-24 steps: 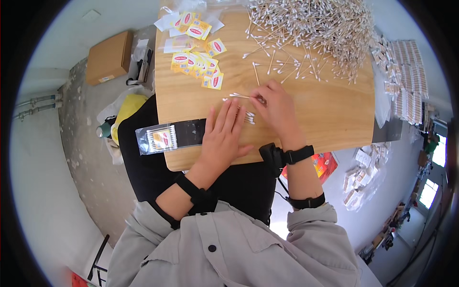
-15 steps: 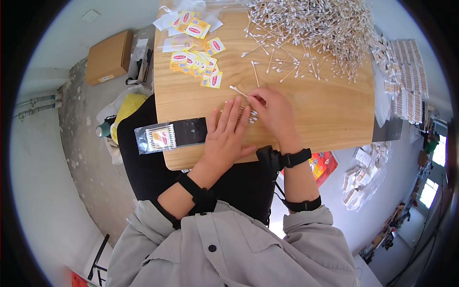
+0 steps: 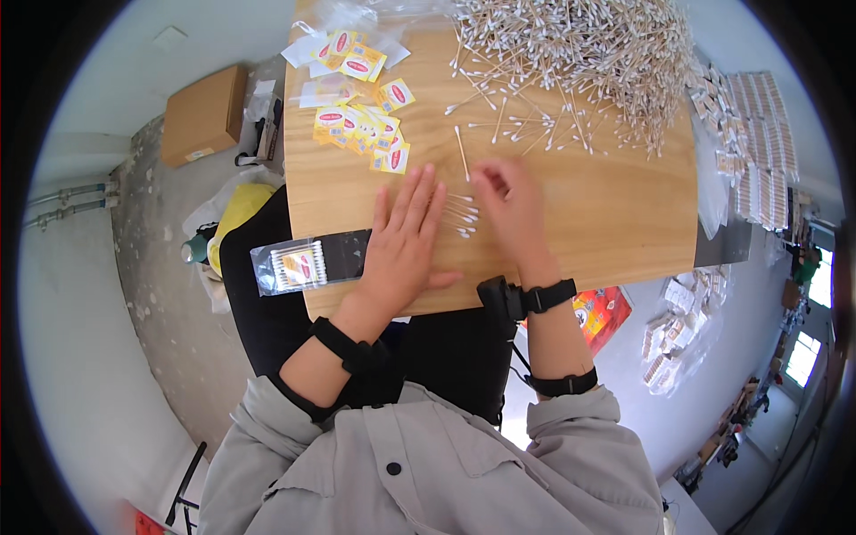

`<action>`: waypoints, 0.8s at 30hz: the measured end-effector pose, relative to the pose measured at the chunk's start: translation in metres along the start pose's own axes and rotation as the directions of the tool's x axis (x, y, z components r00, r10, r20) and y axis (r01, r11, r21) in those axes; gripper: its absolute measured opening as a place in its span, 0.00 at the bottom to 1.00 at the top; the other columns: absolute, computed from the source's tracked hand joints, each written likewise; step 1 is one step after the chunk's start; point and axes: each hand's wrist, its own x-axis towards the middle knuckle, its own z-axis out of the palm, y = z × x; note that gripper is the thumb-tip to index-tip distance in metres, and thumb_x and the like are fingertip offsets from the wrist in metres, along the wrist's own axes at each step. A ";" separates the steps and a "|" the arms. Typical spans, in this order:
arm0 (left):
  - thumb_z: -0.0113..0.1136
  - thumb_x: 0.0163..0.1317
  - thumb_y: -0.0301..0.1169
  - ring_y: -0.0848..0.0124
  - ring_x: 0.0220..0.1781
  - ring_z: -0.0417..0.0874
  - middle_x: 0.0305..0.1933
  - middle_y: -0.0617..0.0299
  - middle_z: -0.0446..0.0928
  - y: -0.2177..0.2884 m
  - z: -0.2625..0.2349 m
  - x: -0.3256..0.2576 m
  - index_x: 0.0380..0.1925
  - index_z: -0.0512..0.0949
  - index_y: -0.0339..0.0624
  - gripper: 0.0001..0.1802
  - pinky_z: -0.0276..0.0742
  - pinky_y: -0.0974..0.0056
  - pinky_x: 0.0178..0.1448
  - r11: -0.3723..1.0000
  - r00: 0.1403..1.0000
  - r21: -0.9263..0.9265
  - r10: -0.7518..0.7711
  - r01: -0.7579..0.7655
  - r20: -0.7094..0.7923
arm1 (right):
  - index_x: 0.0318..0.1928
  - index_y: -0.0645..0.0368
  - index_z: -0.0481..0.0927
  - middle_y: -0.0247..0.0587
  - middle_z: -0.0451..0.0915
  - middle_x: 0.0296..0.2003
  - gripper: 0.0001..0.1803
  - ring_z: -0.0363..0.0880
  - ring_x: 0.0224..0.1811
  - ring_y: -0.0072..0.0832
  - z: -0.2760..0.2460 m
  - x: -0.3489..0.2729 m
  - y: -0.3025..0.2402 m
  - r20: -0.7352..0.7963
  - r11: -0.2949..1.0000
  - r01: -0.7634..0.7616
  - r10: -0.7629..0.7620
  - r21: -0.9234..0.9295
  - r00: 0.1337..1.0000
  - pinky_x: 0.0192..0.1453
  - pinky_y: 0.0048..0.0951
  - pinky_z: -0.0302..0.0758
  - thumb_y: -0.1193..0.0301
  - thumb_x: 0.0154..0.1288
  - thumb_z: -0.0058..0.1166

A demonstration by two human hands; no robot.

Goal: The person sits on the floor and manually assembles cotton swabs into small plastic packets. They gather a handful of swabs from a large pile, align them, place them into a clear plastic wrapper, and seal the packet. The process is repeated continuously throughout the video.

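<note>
My left hand (image 3: 406, 236) lies flat, fingers stretched out, over the left ends of a small row of cotton swabs (image 3: 461, 214) on the wooden table. Their white tips poke out to the right of it. My right hand (image 3: 510, 209) is just right of that row, its fingers curled and smeared by motion. A single cotton swab (image 3: 461, 153) lies beside its fingertips; whether they touch it I cannot tell. Left of my left hand, a clear bag (image 3: 267, 272) holds a row of swabs with a yellow-and-white label card (image 3: 301, 265).
A large heap of cotton swabs (image 3: 580, 62) covers the table's far right. Several yellow label cards (image 3: 361, 125) lie at the far left, near clear plastic bags (image 3: 392, 18). Stacked swab packs (image 3: 762, 134) stand beyond the right edge. A cardboard box (image 3: 205, 116) sits on the floor.
The swab pinched in my right hand has left its fingers, which moved slightly right. My left hand shifted a little left, and more tips of the row show. The single swab moved slightly closer.
</note>
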 end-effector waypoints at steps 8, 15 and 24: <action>0.74 0.39 0.57 0.59 0.81 0.50 0.79 0.50 0.52 0.026 0.016 -0.021 0.71 0.59 0.36 0.62 0.47 0.45 0.78 0.990 0.997 0.120 -0.078 0.074 0.028 | 0.44 0.55 0.83 0.38 0.78 0.33 0.13 0.79 0.30 0.29 -0.003 0.003 0.000 0.130 0.965 0.057 -0.024 -0.257 0.991 0.37 0.28 0.76 0.72 0.57 0.65; 0.72 0.42 0.58 0.58 0.81 0.50 0.78 0.49 0.52 0.029 0.022 -0.016 0.71 0.59 0.37 0.60 0.44 0.43 0.78 0.990 0.996 0.122 -0.059 0.066 -0.061 | 0.45 0.53 0.82 0.41 0.77 0.34 0.13 0.79 0.33 0.33 -0.004 0.021 0.008 -0.179 0.982 -0.014 -0.020 -0.186 0.984 0.38 0.32 0.77 0.67 0.59 0.65; 0.69 0.47 0.57 0.57 0.81 0.50 0.78 0.49 0.53 0.023 0.026 -0.015 0.71 0.59 0.37 0.57 0.42 0.42 0.79 0.994 0.997 0.095 -0.038 0.044 -0.063 | 0.36 0.54 0.81 0.37 0.77 0.31 0.09 0.80 0.33 0.36 0.000 0.036 0.014 -0.119 0.941 -0.010 -0.033 -0.338 0.992 0.36 0.37 0.77 0.66 0.58 0.65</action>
